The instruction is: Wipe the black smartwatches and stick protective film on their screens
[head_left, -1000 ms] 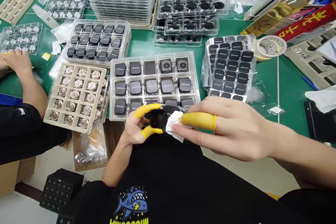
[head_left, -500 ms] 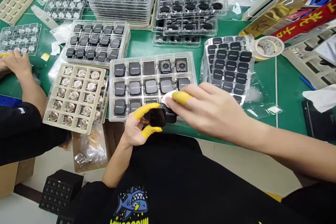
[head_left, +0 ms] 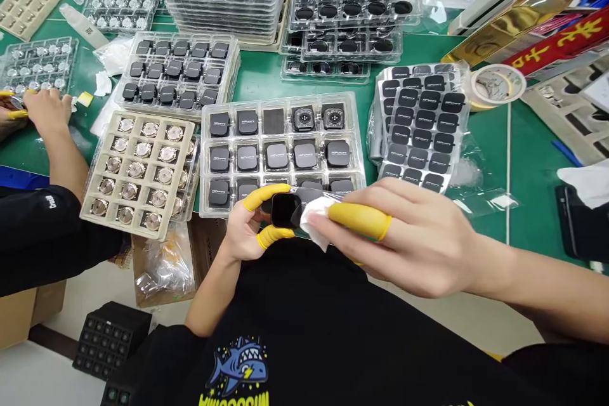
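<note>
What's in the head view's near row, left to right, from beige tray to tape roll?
Beige tray of metallic round pieces, clear tray of mostly dark square ones, sheets of black rounded squares, tape roll.

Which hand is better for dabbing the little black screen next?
Probably the right hand: it pinches the white tissue beside the black screen, while the left hand is busy holding that screen.
</note>
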### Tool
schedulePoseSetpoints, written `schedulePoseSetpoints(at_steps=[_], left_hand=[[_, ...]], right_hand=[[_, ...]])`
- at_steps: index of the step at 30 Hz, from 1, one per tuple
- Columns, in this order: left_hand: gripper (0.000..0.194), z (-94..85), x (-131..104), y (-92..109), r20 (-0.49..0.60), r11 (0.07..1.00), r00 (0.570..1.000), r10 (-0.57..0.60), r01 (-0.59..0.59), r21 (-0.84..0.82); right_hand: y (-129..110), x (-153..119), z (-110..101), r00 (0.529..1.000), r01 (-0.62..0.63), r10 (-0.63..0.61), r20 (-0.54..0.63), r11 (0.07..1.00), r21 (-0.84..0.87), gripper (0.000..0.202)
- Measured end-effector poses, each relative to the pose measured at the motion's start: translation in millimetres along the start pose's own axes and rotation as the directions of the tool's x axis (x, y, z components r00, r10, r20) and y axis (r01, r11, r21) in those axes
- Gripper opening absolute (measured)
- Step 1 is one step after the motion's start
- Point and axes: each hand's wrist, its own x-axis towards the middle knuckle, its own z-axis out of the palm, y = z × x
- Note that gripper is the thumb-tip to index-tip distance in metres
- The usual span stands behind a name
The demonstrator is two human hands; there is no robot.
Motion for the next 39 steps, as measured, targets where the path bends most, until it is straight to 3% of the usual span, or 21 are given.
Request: schedulePoseSetpoints(at_steps=[5,11,14,17,20,21,23,24,25,27,30,32,35,37,38,39], left_hand=[[0.073,1.5,-3,1,-0.011,0.995,0.996,-0.092,0.091,-0.044],[0.073,0.4,-1,3,-0.005,0.989,0.993,-0.117,0.116,-0.089],[0.071,-0.4,0,4,-0.005,0.987,0.993,-0.114,0.113,-0.111],[0.069,-0.6,-2,4,-0.003,0.99,0.997,-0.081,0.08,-0.114],[0.07,0.8,-8,4,-0.017,0.995,0.999,-0.044,0.042,-0.093],[0.071,1.7,-10,5,-0.022,0.996,0.999,-0.045,0.043,-0.079],[0.072,4.5,-15,7,-0.035,0.998,0.998,-0.045,0.044,-0.039],[0.073,6.0,-16,8,-0.041,0.999,0.999,-0.034,0.033,-0.018],[0.073,7.7,-18,10,-0.044,1.0,0.999,-0.017,0.017,-0.001],[0.072,10.6,-17,13,-0.044,1.0,0.999,0.014,-0.013,0.02],[0.068,12.7,-12,19,-0.033,0.998,0.999,0.026,-0.024,0.056],[0.067,12.7,-8,21,-0.011,0.993,0.999,0.053,-0.052,0.107],[0.066,13.5,-5,23,0.012,0.983,0.996,0.093,-0.094,0.16],[0.067,16.0,-3,25,0.019,0.977,0.994,0.111,-0.112,0.18],[0.067,17.8,-3,25,0.031,0.973,0.992,0.122,-0.125,0.192],[0.068,19.6,-2,26,0.043,0.969,0.99,0.136,-0.142,0.204]], right_hand=[[5,-24,0,0.989,-0.125,0.124,-0.079,0.992,-0.008,0.03],[0,-46,1,0.96,-0.271,0.278,-0.022,0.95,0.155,0.038],[3,-47,-5,0.958,-0.284,0.285,-0.022,0.957,0.057,0.04],[6,-63,-13,0.927,-0.37,0.359,-0.106,0.921,-0.124,0.038],[4,-108,-18,0.834,-0.551,0.539,-0.117,0.8,-0.238,0.024],[1,-129,-18,0.776,-0.621,0.628,-0.056,0.744,-0.246,0.019],[-9,-171,-10,0.616,-0.756,0.778,0.121,0.627,-0.186,0.016],[-14,-191,-2,0.541,-0.81,0.824,0.17,0.564,-0.16,0.013],[-19,-209,8,0.491,-0.844,0.861,0.131,0.508,-0.174,0.011],[-26,-236,31,0.441,-0.88,0.897,-0.02,0.428,-0.205,0.008],[-24,-258,61,0.452,-0.889,0.872,-0.186,0.424,-0.171,0.019],[-19,-262,67,0.485,-0.874,0.844,-0.23,0.467,-0.133,0.019],[-22,-242,50,0.5,-0.863,0.801,-0.329,0.493,-0.111,0.009],[-34,-205,32,0.455,-0.875,0.801,-0.388,0.484,-0.027,0.024],[-41,-181,24,0.376,-0.888,0.846,-0.378,0.446,0.115,0.03],[-48,-154,16,0.337,-0.864,0.896,-0.288,0.416,0.282,0.036]])
